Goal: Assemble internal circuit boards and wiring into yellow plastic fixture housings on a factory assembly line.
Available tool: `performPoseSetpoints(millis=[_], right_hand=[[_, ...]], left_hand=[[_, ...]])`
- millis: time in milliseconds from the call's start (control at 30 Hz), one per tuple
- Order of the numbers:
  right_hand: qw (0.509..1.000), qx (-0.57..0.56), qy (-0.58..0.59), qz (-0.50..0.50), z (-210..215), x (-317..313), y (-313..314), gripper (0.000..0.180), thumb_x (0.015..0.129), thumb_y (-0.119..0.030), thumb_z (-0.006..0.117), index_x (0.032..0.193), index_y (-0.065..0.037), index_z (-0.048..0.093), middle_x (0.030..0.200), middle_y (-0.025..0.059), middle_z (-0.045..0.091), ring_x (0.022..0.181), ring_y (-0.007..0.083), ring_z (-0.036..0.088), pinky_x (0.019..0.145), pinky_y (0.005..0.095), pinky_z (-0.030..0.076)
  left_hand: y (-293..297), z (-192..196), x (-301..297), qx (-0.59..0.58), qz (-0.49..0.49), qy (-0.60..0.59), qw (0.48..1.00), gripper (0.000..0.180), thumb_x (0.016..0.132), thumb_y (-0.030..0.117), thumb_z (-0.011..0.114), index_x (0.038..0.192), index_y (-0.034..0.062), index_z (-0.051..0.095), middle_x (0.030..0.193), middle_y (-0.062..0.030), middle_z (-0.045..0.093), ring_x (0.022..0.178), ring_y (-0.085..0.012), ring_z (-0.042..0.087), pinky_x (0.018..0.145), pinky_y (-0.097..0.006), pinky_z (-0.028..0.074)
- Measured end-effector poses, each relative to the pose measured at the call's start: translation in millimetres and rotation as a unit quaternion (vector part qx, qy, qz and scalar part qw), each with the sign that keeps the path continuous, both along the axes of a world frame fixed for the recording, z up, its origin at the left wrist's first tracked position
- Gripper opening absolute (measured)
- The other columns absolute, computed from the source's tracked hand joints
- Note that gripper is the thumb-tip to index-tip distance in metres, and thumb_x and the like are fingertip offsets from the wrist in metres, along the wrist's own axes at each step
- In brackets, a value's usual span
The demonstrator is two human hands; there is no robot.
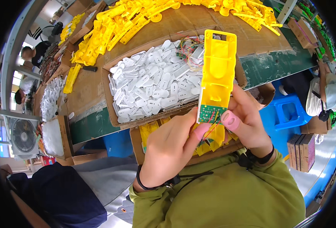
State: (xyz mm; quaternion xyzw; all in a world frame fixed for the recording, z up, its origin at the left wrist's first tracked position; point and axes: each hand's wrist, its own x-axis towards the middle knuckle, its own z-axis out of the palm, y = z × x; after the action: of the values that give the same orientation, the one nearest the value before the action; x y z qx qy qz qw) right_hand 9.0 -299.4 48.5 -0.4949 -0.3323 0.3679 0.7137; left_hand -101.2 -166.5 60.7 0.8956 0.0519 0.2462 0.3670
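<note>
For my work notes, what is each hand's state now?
Left hand: partly closed, holding the long yellow plastic housing.
Right hand: partly closed, holding the same housing.

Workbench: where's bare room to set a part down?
Best: cardboard sheet right of the white-piece box, in front of the yellow heap; then the green strip along that sheet's near side. Small cardboard patch left of the box. Crowded: inside the box, along the heap, lower box of yellow parts.

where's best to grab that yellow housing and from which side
Probably grip the yellow housing by its long side walls near the far end, from the far side: that end sticks out free, while the left hand and right hand crowd the near end by the green circuit board.
</note>
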Motion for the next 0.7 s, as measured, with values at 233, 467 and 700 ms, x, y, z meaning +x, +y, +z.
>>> performPoseSetpoints(millis=[233, 467, 700], right_hand=[[0.999, -0.032, 0.015, 0.015, 0, -2, 0, 0.057, 0.087, -0.013, 0.046, 0.131, -0.004, 0.011, 0.114, 0.0116, 0.047, 0.077, 0.0082, 0.052, 0.051, 0.0181, 0.043], [1.0, 0.009, -0.009, 0.027, -7, -12, -7, 0.062, 0.087, -0.013, 0.044, 0.132, -0.004, 0.003, 0.118, 0.0115, 0.042, 0.081, 0.0103, 0.051, 0.053, 0.0185, 0.044], [0.998, 0.017, -0.055, -0.006, -6, -15, -13, 0.06, 0.087, -0.012, 0.045, 0.131, 0.0, 0.006, 0.119, 0.0118, 0.041, 0.091, 0.0129, 0.05, 0.06, 0.0205, 0.045]], left_hand=[[6, -7, -2, -0.039, -0.034, 0.001, 0.999, 0.021, 0.077, 0.008, 0.059, 0.097, 0.0029, 0.055, 0.061, -0.0096, 0.052, 0.052, -0.0233, 0.053, 0.046, -0.031, 0.041], [5, 11, -8, 0.14, -0.032, 0.096, 0.985, 0.013, 0.07, 0.009, 0.065, 0.079, 0.0031, 0.058, 0.057, -0.0082, 0.051, 0.048, -0.0232, 0.051, 0.043, -0.03, 0.038], [-7, 4, -9, 0.086, -0.033, 0.072, 0.993, 0.011, 0.071, 0.008, 0.064, 0.079, 0.0041, 0.058, 0.059, -0.0087, 0.052, 0.05, -0.0253, 0.051, 0.044, -0.032, 0.038]])
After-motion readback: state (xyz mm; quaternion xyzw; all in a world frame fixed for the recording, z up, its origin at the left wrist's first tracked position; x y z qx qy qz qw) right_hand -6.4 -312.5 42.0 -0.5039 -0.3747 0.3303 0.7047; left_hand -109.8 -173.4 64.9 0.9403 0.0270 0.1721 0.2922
